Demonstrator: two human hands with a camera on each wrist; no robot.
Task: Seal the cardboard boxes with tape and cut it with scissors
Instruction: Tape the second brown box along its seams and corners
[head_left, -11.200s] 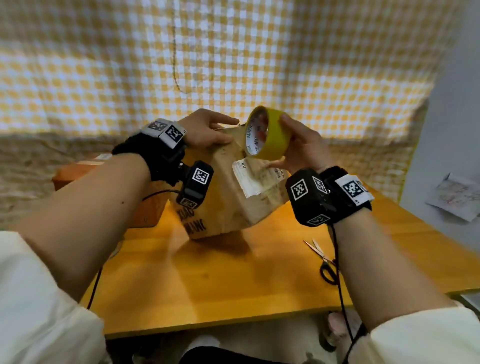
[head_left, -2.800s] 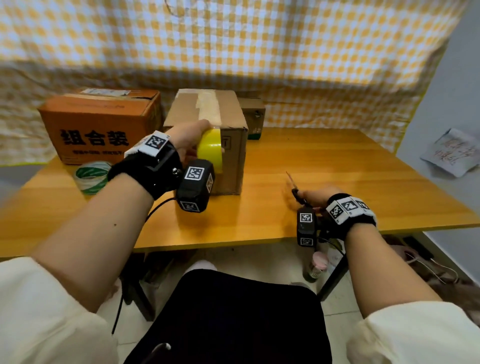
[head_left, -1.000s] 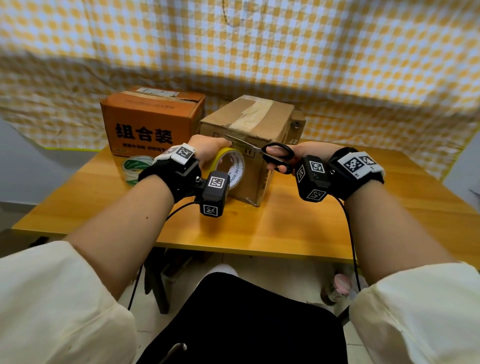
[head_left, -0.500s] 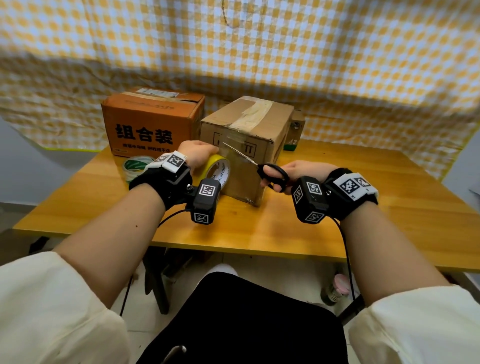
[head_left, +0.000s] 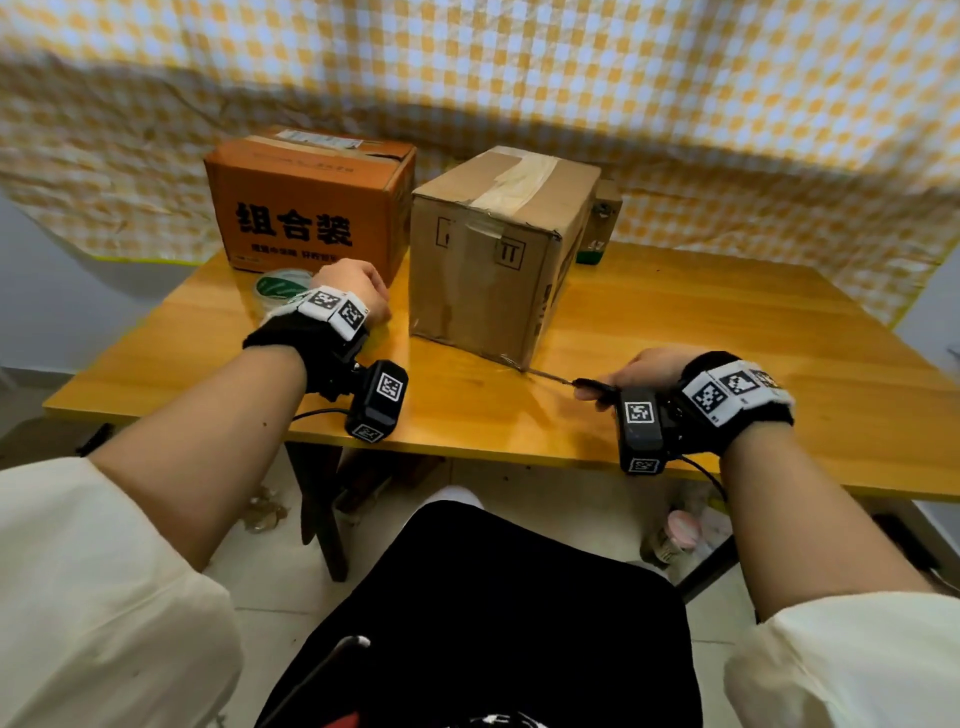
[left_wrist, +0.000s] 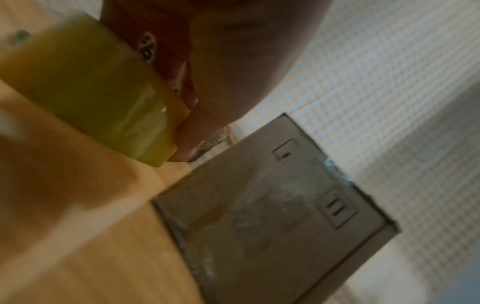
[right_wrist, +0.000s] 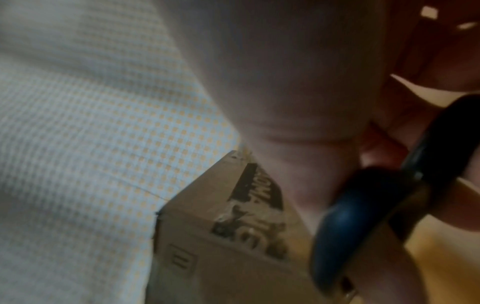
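Note:
A brown cardboard box (head_left: 483, 270) stands mid-table with a pale tape strip along its top and clear tape down its front face. My left hand (head_left: 358, 288) rests on the table just left of it, knuckles up. It grips a yellow tape roll (left_wrist: 85, 92), which is hidden under the hand in the head view. My right hand (head_left: 631, 376) sits low at the front right and holds black-handled scissors (head_left: 558, 378). Their blades point left at the box's near bottom corner. The handle loops (right_wrist: 345, 226) fill the right wrist view.
An orange printed box (head_left: 306, 208) stands left of the brown one, with a green-and-white tape roll (head_left: 278, 286) in front of it. A small box (head_left: 600, 218) sits behind the brown box. The wooden table (head_left: 727, 322) has a checked cloth hanging behind it.
Both hands have dropped from the box's front face. The left took the yellow roll down to the table left of the box. The right lowered the scissors to the table by the near corner.

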